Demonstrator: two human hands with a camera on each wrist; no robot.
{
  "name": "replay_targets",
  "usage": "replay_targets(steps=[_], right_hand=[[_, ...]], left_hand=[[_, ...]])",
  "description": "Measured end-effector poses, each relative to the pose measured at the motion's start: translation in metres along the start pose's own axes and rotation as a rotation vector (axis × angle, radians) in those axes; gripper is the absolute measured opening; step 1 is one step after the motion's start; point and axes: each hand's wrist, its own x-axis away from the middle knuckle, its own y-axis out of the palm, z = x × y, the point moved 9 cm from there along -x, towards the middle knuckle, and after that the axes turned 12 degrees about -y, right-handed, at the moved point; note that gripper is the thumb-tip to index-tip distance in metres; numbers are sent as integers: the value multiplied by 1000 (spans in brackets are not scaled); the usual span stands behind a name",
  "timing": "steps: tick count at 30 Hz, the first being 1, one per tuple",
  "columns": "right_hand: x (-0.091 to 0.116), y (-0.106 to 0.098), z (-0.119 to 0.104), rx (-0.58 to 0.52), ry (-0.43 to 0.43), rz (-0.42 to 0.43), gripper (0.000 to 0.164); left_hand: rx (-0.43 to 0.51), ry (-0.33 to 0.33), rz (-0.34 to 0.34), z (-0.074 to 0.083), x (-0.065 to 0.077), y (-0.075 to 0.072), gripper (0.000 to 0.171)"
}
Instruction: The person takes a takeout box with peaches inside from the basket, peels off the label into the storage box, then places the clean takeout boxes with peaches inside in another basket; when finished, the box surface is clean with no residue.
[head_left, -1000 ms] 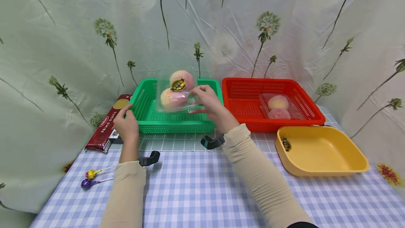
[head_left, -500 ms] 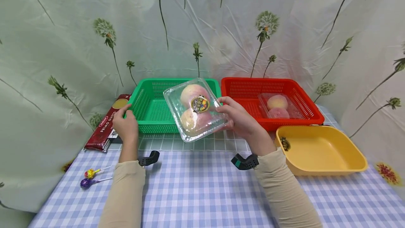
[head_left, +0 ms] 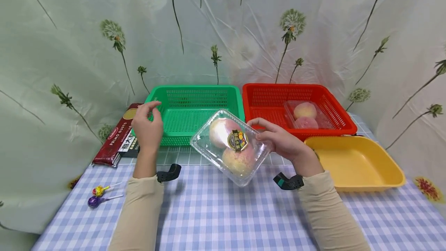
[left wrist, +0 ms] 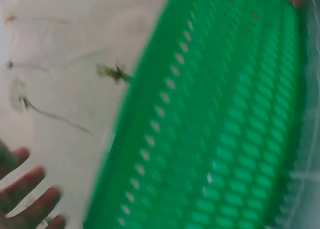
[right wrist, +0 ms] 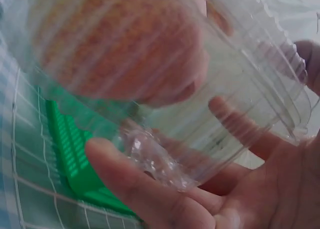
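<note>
Right hand (head_left: 283, 144): fingers curled round the clear peach clamshell (head_left: 231, 146), held tilted above the checked tablecloth (head_left: 223, 212).
Left hand (head_left: 148, 127): empty, fingers loosely bent, raised at the green basket (head_left: 193, 104) front-left corner.
Red basket (head_left: 268, 102): beyond right hand.

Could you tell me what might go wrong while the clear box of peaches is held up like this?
The right hand alone holds the clear peach box by one edge, tilted above the checked table; it could slip or tip out of the fingers. The thin plastic looks flexible in the right wrist view, so the lid might pop and let a peach roll out. The left hand hovers free by the green basket, giving no support.
</note>
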Motion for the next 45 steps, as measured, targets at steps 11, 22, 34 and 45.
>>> replay_targets(steps=[11, 22, 34, 45], right_hand=[[11, -6, 5, 30, -44, -147, 38], [12, -11, 36, 102, 53, -214, 45], [11, -31, 59, 131, 128, -71, 44], [9, -37, 63, 265, 112, -34, 42]], left_hand=[[181, -70, -657, 43, 41, 60, 28], [192, 11, -1121, 61, 95, 98, 31], [25, 75, -1421, 51, 138, 126, 38], [-172, 118, -1512, 32, 153, 135, 57]])
